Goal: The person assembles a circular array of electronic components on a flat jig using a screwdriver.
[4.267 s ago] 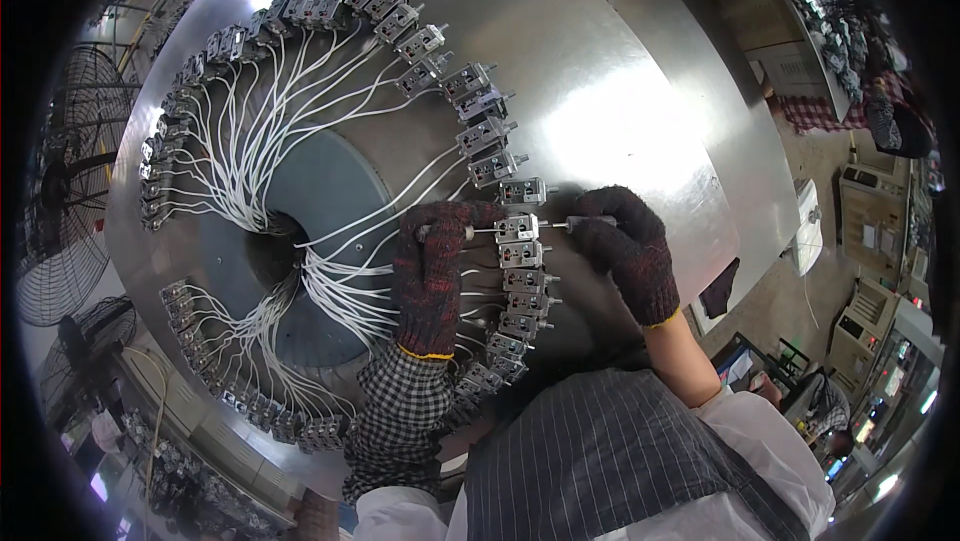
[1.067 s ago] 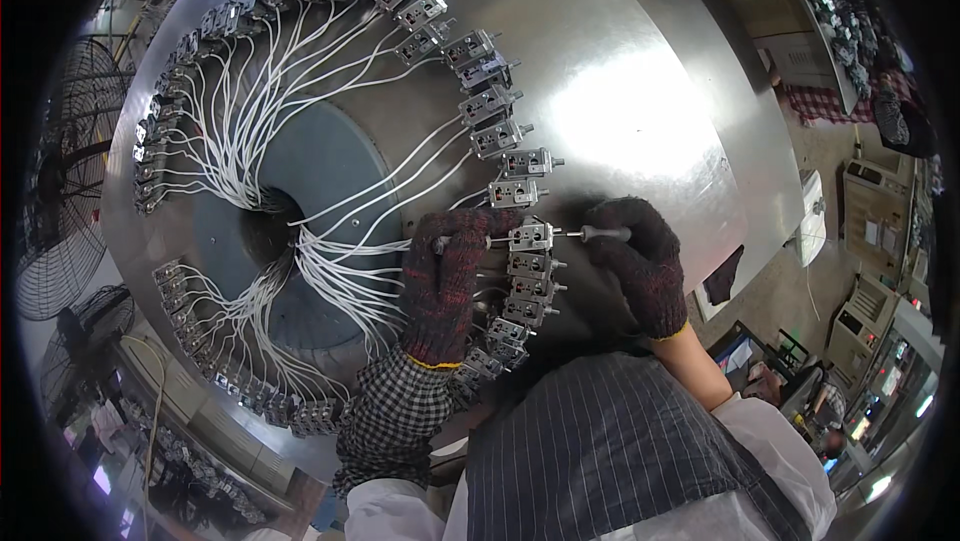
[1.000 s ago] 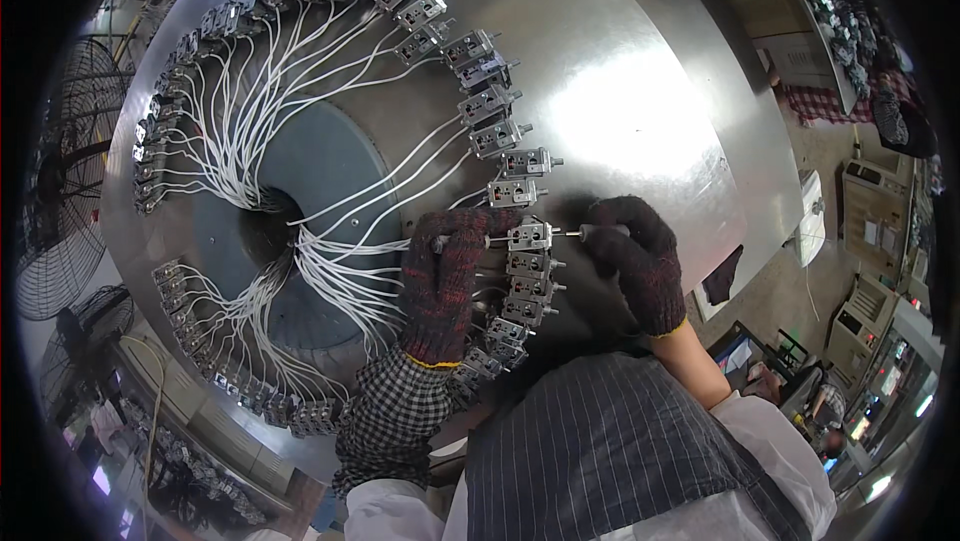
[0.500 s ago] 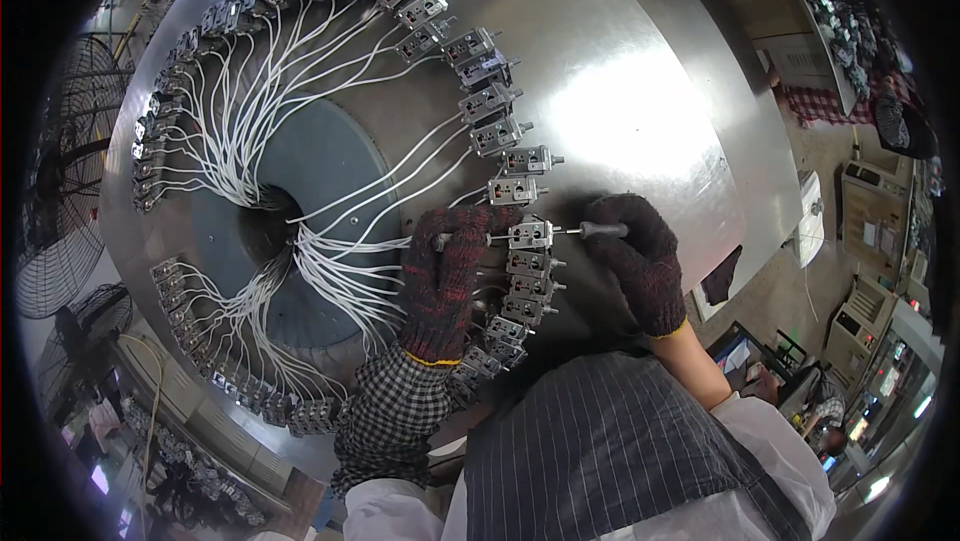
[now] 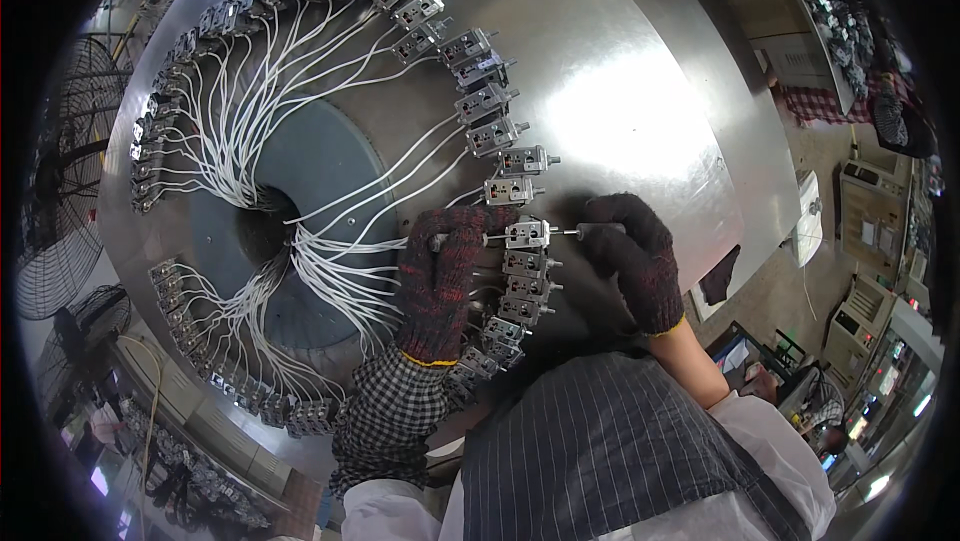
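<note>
Metal block [image 5: 527,233] beside left hand [image 5: 438,279], contact unclear

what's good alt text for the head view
A gloved right hand points a slim tool at a small metal block, the gloved left hand opposite. Similar blocks curve across a metal table, white cables running toward a dark hole.

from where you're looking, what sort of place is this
Probably a factory workshop: many similar small metal boxes with white wires are laid out on a wide metal table, and a large fan stands at left.
</note>
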Tool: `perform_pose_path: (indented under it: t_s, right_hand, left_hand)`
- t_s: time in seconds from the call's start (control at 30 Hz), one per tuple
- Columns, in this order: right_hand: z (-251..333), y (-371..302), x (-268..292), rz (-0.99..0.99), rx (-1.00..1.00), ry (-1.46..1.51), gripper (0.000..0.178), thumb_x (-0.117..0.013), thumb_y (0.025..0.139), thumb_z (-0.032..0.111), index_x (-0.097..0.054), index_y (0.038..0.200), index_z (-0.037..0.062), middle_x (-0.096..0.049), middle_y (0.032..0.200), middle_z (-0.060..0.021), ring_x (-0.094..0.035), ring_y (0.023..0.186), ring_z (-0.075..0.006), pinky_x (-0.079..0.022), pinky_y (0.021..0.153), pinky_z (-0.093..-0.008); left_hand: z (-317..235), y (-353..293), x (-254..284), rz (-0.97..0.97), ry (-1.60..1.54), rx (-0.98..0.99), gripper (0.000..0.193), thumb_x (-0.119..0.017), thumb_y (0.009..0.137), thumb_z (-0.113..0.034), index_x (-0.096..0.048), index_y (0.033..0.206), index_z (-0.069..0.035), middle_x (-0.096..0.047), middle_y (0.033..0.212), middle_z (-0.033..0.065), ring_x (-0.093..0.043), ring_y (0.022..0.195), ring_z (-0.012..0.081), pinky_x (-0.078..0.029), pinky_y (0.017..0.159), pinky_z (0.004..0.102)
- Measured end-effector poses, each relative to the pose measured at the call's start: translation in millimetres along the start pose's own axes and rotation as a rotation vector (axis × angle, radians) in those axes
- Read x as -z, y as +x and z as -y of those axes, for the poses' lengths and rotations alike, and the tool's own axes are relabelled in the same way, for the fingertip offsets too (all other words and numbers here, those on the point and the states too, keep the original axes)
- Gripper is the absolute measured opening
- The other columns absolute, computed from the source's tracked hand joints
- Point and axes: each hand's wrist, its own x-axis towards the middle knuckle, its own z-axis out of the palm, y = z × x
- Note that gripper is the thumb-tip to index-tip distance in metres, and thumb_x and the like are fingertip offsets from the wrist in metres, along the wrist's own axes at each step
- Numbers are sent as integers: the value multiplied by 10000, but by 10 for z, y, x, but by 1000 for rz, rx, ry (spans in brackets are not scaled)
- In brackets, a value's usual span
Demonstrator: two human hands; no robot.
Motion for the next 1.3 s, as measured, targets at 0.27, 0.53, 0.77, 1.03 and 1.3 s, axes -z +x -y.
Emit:
perform_pose_path:
  t_s: [0.27, 0.53, 0.77, 1.03, 1.3]
  right_hand:
    - [-85, 14, -11, -53, 78, 20, 189, -630, 811, 93, -620, 982, 11, -608, 838, -22, -545, 690, -92, -441, 618, -232]
    - [-122, 18, 17, 1, 72, 64, 211, -636, 832, 101, -607, 1024, 17, -617, 887, -33, -553, 745, -97, -455, 645, -238]
    - [-179, 20, 19, 19, 223, 97, 234, -656, 820, 71, -596, 1041, 22, -613, 1015, -64, -569, 891, -134, -475, 728, -261]
    - [-231, 42, 32, 36, 303, 67, 239, -669, 775, 7, -608, 1006, 15, -610, 1021, -85, -574, 959, -171, -460, 836, -292]
    - [-123, -63, 96, 50, 487, -289, 212, -650, 771, -7, -620, 981, 7, -608, 1010, -80, -574, 958, -178, -454, 850, -306]
  left_hand:
    - [67, -44, 65, -22, 223, -48, 163, -476, 990, -113, -532, 1093, 0, -652, 1087, 182, -648, 948, 242, -533, 846, 357]
    - [-32, -22, -4, -119, -145, 198, 169, -494, 985, -155, -515, 1074, -13, -665, 1021, 182, -648, 939, 236, -515, 849, 342]
    - [-73, -11, 15, -200, -65, 325, 188, -495, 987, -192, -527, 1050, -19, -668, 992, 145, -625, 966, 201, -461, 908, 346]
    - [25, -67, 66, -236, -62, 249, 207, -509, 983, -205, -535, 1078, -24, -645, 951, 89, -585, 890, 142, -458, 850, 314]
    - [-88, -110, 62, -171, -25, -47, 202, -517, 970, -173, -545, 1084, -9, -661, 1026, 144, -585, 858, 152, -459, 822, 313]
